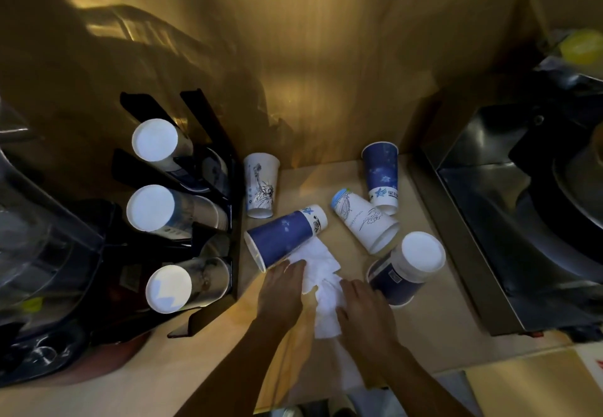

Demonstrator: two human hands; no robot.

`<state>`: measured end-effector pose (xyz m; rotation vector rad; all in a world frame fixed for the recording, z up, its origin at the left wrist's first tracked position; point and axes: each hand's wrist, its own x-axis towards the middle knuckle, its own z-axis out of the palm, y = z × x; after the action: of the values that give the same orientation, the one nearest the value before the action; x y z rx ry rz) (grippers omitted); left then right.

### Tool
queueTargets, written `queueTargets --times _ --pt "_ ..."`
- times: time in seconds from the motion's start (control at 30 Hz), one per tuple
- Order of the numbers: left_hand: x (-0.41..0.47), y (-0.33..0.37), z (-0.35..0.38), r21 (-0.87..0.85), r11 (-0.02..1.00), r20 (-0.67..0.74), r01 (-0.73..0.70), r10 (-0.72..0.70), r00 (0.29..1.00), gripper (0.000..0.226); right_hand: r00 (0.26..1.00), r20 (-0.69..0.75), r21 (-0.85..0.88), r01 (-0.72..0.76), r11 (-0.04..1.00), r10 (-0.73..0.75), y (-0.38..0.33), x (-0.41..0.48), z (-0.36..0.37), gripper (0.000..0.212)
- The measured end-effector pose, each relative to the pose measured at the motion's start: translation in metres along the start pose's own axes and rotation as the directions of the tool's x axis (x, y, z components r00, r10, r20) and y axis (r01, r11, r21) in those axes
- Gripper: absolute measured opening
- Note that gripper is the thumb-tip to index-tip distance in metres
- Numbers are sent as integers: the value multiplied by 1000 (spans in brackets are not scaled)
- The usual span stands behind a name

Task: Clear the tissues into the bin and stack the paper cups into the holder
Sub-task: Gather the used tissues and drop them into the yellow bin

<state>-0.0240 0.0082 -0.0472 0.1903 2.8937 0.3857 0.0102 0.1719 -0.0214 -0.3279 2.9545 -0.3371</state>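
White tissues lie crumpled on the wooden counter. My left hand rests flat on their left side, and my right hand presses on their right side. Several paper cups surround them: a blue cup on its side touching the tissues, a white cup with a statue drawing, a white cup lying down, a blue cup at the back, and an upturned blue cup by my right hand. The black cup holder at left holds three stacks of cups.
A wooden wall rises behind the counter. A dark metal machine stands on the right. Clear plastic appliances crowd the left side next to the holder. No bin is visible.
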Motion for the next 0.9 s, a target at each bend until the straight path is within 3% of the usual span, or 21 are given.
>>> queueTargets --times 0.07,0.13,0.3,0.5,0.57,0.67,0.8,0.9 --pt "2 -2 0 100 995 26 -26 23 999 58 999 -41 -46 -4 999 2 1 -1 2 44" --pt "2 -3 1 169 984 49 -46 39 998 54 1000 19 -5 -17 1000 17 3 -1 3 34" --pt "-2 -4 -3 203 979 79 -17 1 997 36 999 37 41 -17 999 15 8 -2 3 22" --pt "-24 0 -9 -231 965 -153 123 -161 975 11 996 -28 219 -79 972 88 7 1 1 20" --pt "-33 2 -13 -390 910 -171 139 -220 960 7 992 -63 273 -90 958 111 6 3 -2 19" --pt "-44 5 -16 -556 809 -108 194 -301 947 17 989 -74 341 -96 935 129 2 7 -8 18" --pt "-58 2 -17 -573 787 -177 227 -389 904 15 990 -87 415 -66 907 111 -2 13 -16 15" --pt "-72 3 -22 -573 777 -232 262 -460 857 21 993 -117 408 35 912 14 -6 15 -20 9"
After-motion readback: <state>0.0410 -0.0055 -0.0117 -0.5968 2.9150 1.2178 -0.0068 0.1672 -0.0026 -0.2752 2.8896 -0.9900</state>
